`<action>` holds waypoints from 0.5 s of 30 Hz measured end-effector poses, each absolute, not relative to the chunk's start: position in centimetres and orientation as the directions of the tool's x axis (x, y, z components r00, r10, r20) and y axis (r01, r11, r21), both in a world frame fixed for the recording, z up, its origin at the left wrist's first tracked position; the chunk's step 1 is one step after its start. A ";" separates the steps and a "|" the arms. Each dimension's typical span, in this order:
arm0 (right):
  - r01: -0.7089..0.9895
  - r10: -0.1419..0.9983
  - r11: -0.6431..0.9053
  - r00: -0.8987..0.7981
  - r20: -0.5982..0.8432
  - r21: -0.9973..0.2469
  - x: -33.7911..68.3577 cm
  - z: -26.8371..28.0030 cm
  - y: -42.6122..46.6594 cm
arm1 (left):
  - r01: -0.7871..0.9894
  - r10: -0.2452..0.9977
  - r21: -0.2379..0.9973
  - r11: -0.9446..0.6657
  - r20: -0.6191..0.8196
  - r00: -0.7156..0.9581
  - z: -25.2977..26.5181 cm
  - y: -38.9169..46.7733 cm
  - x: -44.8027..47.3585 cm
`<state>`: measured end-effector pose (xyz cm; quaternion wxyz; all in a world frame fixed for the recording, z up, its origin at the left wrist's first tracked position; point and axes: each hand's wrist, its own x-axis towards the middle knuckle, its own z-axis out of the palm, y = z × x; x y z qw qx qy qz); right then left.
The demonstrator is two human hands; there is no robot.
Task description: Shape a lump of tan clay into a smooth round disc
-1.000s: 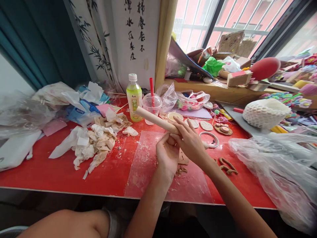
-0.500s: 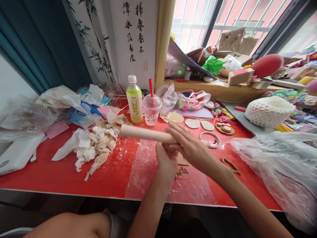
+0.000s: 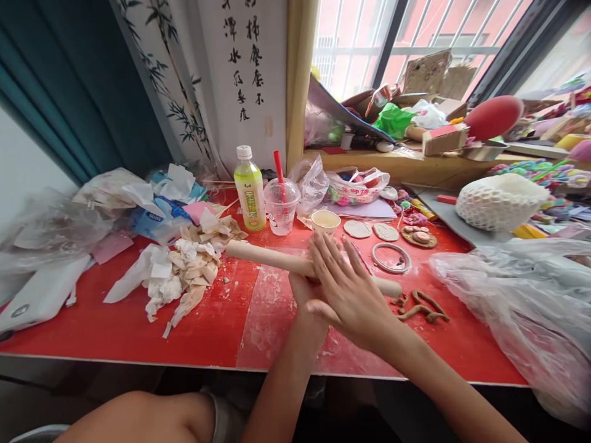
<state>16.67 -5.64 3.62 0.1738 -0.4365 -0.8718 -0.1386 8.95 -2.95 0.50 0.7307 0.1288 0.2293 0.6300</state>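
A pale wooden rolling pin (image 3: pixel 268 257) is level above the table, its left end pointing towards the tissues and its right end showing past my right wrist. My left hand (image 3: pixel 308 296) holds it from below near the middle, with most of its fingers hidden. Across the top lies my right hand (image 3: pixel 344 286), palm down, its fingers stretched out flat over the wood. Thin brown clay pieces (image 3: pixel 423 307) lie to the right. Beyond my hands are a small cup (image 3: pixel 325 220), flat pale clay discs (image 3: pixel 357 229) and a ring (image 3: pixel 391 258).
Crumpled tissues (image 3: pixel 184 264) cover the left part of the red table (image 3: pixel 194 335). A drink bottle (image 3: pixel 249 191) and a plastic cup with a red straw (image 3: pixel 281 212) stand at the back. Clear plastic sheeting (image 3: pixel 503 295) drapes over the right edge.
My right hand has turned flatter over the rolling pin, fingers pointing more forward. The pin's right end now shows further past my wrist. The view has shifted slightly.
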 end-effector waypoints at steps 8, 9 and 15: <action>0.790 0.726 0.612 -0.574 0.379 0.026 17.8 2.7 -3.6 | -0.921 0.956 0.314 0.232 -0.249 0.157 1.4 -2.8 8.3; 0.763 0.712 0.647 -0.611 0.347 0.015 18.1 2.3 -4.7 | -0.924 0.957 0.296 0.244 -0.230 0.179 1.4 -2.9 8.2; 0.730 0.677 0.679 -0.661 0.326 0.071 18.5 2.2 -7.4 | -0.945 0.976 0.245 0.215 -0.075 0.202 1.1 -3.4 8.4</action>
